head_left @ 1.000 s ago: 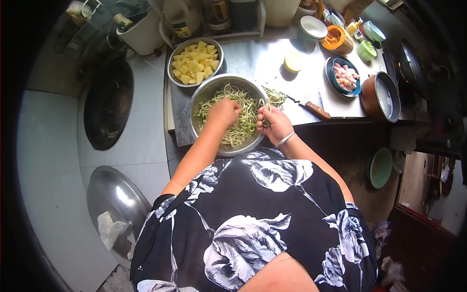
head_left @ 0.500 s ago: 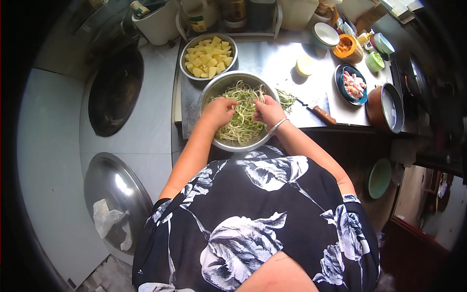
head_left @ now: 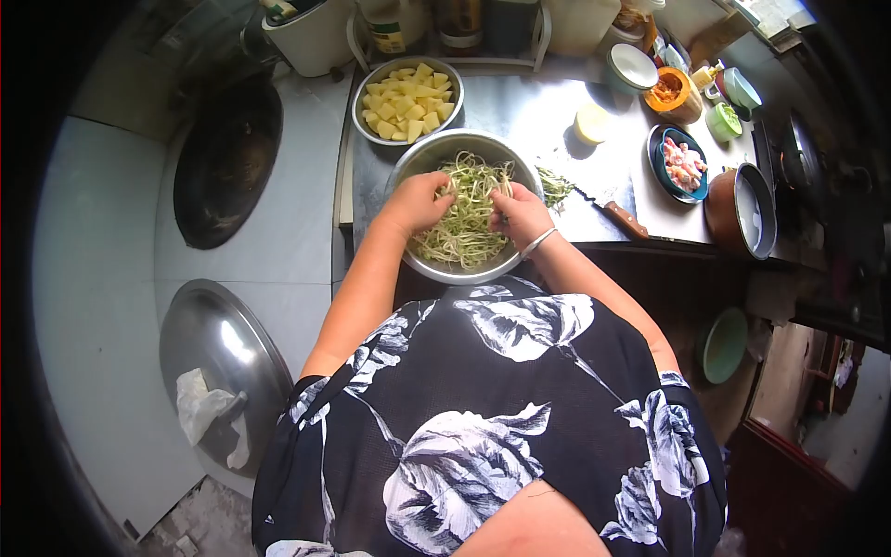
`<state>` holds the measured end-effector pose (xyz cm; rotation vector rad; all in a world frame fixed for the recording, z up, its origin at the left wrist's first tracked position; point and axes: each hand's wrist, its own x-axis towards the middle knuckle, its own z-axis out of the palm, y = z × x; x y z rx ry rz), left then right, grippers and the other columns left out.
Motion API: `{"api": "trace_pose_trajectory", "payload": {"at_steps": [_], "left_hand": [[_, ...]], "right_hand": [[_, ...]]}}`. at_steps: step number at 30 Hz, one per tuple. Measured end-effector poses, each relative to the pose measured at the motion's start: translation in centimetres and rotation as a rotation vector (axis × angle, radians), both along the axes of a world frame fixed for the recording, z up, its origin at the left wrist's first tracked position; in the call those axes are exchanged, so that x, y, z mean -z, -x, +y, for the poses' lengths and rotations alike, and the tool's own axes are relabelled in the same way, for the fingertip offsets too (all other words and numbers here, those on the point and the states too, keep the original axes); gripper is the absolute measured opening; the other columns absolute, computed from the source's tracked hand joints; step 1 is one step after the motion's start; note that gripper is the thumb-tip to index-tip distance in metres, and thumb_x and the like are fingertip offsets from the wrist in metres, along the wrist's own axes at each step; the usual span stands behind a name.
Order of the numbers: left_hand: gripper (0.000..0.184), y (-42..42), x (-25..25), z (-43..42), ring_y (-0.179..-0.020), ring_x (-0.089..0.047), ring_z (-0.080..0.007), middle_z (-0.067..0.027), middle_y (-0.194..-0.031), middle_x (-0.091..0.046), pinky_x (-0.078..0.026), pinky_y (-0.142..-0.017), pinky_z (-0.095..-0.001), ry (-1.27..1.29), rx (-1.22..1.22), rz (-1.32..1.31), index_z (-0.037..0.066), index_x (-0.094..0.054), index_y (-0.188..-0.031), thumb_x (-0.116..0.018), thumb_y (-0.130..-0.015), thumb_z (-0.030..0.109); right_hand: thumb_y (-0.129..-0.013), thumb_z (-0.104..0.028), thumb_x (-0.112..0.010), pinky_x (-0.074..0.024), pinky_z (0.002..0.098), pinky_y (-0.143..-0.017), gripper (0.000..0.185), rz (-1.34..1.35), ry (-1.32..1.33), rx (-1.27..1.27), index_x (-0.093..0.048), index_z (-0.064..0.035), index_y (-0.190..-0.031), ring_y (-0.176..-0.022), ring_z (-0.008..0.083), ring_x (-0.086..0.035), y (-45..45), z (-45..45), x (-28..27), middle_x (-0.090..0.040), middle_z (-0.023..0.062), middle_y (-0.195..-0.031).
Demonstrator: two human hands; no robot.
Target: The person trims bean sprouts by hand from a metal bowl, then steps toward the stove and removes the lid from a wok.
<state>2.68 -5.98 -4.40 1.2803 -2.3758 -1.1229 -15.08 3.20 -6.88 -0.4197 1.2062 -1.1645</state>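
Observation:
A metal bowl (head_left: 406, 160) full of green and white sprouts (head_left: 464, 227) stands at the counter's front edge, close to my body. My left hand (head_left: 419, 201) is over the bowl's left side, its fingers bent together at the sprouts; what lies between them is too small to make out. Over the right side, my right hand (head_left: 522, 215) pinches a few sprouts between thumb and fingers. A small pile of green trimmings (head_left: 555, 188) lies just right of the bowl, beside a knife (head_left: 624, 220) with a brown handle.
Behind stands a bowl of cut yellow chunks (head_left: 408, 102). To the right are a dish of raw meat (head_left: 683, 165), a cut pumpkin (head_left: 676, 96) and a brown pot (head_left: 741, 212). A wok (head_left: 227, 165) and a large metal lid (head_left: 223, 367) are at the left.
The view has shifted, so the counter sits further right in it. My right hand has moved from the bowl's right rim inward over the sprouts. My left hand stays at the left side.

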Motion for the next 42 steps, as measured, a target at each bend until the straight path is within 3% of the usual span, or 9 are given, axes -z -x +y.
{"api": "trace_pose_trajectory", "payload": {"at_steps": [7, 11, 14, 20, 25, 34, 38, 40, 42], "left_hand": [[0.007, -0.4, -1.4, -1.7, -0.061, -0.054, -0.0084, -0.0018, -0.07, -0.057, -0.048, -0.055, -0.0243, -0.288, -0.005, 0.137, 0.002, -0.057, -0.087, -0.058, -0.084, 0.009], [0.008, -0.2, -2.8, -1.5, -0.061, -0.054, -0.0082, -0.0022, -0.07, -0.057, -0.047, -0.054, -0.0239, -0.287, 0.027, 0.179, 0.002, -0.057, -0.087, -0.058, -0.085, 0.01], [0.008, 0.0, -3.4, -1.2, -0.06, -0.054, -0.0082, -0.0023, -0.071, -0.058, -0.047, -0.054, -0.0237, -0.3, 0.052, 0.183, 0.002, -0.057, -0.087, -0.059, -0.085, 0.009], [0.008, -0.5, -3.9, -1.0, -0.058, -0.056, -0.0083, -0.0017, -0.069, -0.059, -0.047, -0.054, -0.0238, -0.215, 0.053, 0.143, 0.002, -0.058, -0.086, -0.062, -0.084, 0.008], [0.008, -0.6, -4.6, -0.9, -0.061, -0.058, -0.0095, -0.001, -0.069, -0.057, -0.048, -0.056, -0.0242, -0.363, -0.001, 0.131, 0.003, -0.057, -0.087, -0.059, -0.086, 0.011], [0.011, -0.5, -4.7, -0.7, -0.068, -0.06, -0.0113, -0.0058, -0.079, -0.06, -0.054, -0.063, -0.0264, -0.489, -0.024, 0.25, -0.001, -0.059, -0.089, -0.059, -0.085, 0.01], [0.013, -0.4, -4.9, -0.7, -0.067, -0.06, -0.0116, -0.0058, -0.079, -0.06, -0.053, -0.062, -0.0259, -0.491, 0.0, 0.248, 0.0, -0.06, -0.091, -0.06, -0.085, 0.011], [0.013, -0.3, -4.9, -0.9, -0.067, -0.06, -0.0116, -0.0058, -0.079, -0.061, -0.051, -0.061, -0.0252, -0.497, 0.007, 0.232, 0.001, -0.06, -0.092, -0.06, -0.084, 0.011], [0.011, -0.3, -5.1, -0.8, -0.067, -0.058, -0.0103, -0.004, -0.078, -0.06, -0.05, -0.062, -0.0251, -0.488, -0.003, 0.233, 0.001, -0.06, -0.09, -0.06, -0.085, 0.01]], "right_hand": [[-0.084, -0.02, -0.063, -0.0402, 0.0221, -0.049, 0.016, -0.015, 0.125, -0.046, -0.059, -0.0069, -0.092, -0.053, 0.0072, -0.047, -0.5, -0.5, -0.7, -0.05, -0.0031, -0.067], [-0.084, -0.021, -0.064, -0.04, 0.0213, -0.049, 0.019, 0.01, 0.2, -0.088, -0.061, -0.0065, -0.096, -0.054, 0.0054, -0.046, -1.5, -0.9, -1.4, -0.051, -0.0043, -0.068], [-0.082, -0.022, -0.066, -0.0422, 0.0203, -0.051, 0.022, 0.207, 0.229, -0.212, -0.062, -0.0066, -0.098, -0.057, 0.0038, -0.047, -2.1, -0.9, -1.7, -0.055, -0.0042, -0.072], [-0.081, -0.024, -0.066, -0.0426, 0.02, -0.051, 0.021, 0.133, 0.15, -0.173, -0.065, -0.0075, -0.093, -0.057, 0.005, -0.048, -0.9, -0.8, -1.8, -0.054, -0.004, -0.07], [-0.084, -0.029, -0.063, -0.042, 0.0211, -0.052, 0.022, 0.089, 0.124, -0.117, -0.068, -0.0079, -0.09, -0.053, 0.0063, -0.046, -0.5, -0.4, -1.5, -0.052, -0.0043, -0.065], [-0.085, -0.022, -0.062, -0.0403, 0.0207, -0.052, 0.021, 0.183, 0.163, -0.073, -0.067, -0.0054, -0.097, -0.054, 0.0055, -0.046, -1.6, -0.3, -1.0, -0.053, -0.0036, -0.067], [-0.084, -0.017, -0.063, -0.0409, 0.0199, -0.055, 0.021, 0.321, 0.173, -0.184, -0.064, -0.0045, -0.101, -0.058, 0.0045, -0.047, -2.1, -0.4, -0.8, -0.054, -0.004, -0.071], [-0.083, -0.02, -0.064, -0.0451, 0.0223, -0.06, 0.023, 0.605, 0.207, -0.247, -0.065, -0.0054, -0.101, -0.063, 0.0074, -0.054, -2.5, -0.1, -0.9, -0.06, -0.0009, -0.074], [-0.083, -0.02, -0.064, -0.0456, 0.0228, -0.062, 0.024, 0.604, 0.228, -0.271, -0.064, -0.0042, -0.101, -0.065, 0.0079, -0.054, -2.5, 0.0, -1.0, -0.061, -0.0003, -0.075]]}}
